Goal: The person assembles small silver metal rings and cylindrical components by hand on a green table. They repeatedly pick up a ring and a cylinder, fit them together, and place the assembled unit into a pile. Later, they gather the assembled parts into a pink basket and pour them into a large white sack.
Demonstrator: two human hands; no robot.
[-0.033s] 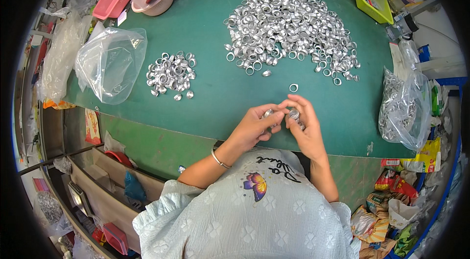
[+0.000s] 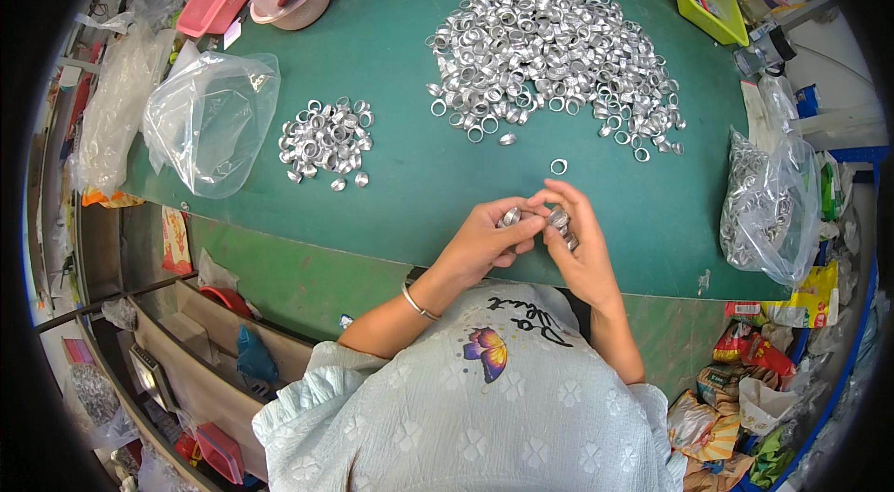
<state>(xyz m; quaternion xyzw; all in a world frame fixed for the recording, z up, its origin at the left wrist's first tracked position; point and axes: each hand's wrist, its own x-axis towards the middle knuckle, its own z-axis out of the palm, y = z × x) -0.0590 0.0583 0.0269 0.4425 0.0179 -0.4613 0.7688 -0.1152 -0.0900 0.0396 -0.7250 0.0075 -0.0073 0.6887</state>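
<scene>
here, my left hand (image 2: 486, 239) pinches rings (image 2: 508, 216), my right hand (image 2: 589, 259) too; the loose ring (image 2: 559, 173) lies toward the big pile (image 2: 549, 45), nearer my right hand.

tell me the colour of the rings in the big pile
The rings are silver, seen best in the head view.

both hands (image 2: 486, 236) hold metal rings (image 2: 559, 218) over green table (image 2: 410, 166)

Left hand (image 2: 501, 233) and right hand (image 2: 579, 245) close together, fingers (image 2: 579, 202) curled, forearms (image 2: 384, 326) angled inward
</scene>
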